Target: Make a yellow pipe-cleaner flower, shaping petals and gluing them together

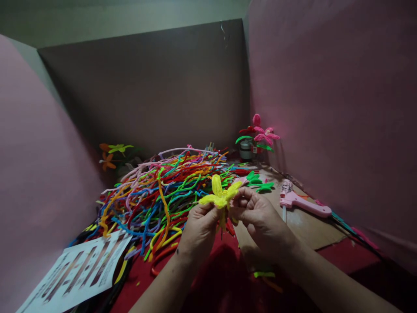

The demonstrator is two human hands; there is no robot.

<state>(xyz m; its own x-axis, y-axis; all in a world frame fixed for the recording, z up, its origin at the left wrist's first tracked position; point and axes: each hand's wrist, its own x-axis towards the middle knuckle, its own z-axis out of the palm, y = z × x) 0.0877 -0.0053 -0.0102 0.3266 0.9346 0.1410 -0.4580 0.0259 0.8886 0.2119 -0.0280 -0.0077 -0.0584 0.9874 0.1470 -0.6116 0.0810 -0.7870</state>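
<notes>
A yellow pipe-cleaner flower (220,196) with fuzzy looped petals is held up between my two hands, in the middle of the head view. My left hand (202,226) pinches it from below on the left, near its base. On the other side, my right hand (256,214) has its thumb and fingers closed on a right-hand petal. A short dark stem end pokes down under the flower between the hands. Behind it lies a big tangled heap of coloured pipe cleaners (143,204).
A pink glue gun (304,204) rests on a cardboard sheet (312,232) at the right, with green leaf shapes (264,187) at its far edge. Pink flowers (267,134) stand at the back right, orange flowers (107,161) at the back left. A printed sheet (81,271) lies front left.
</notes>
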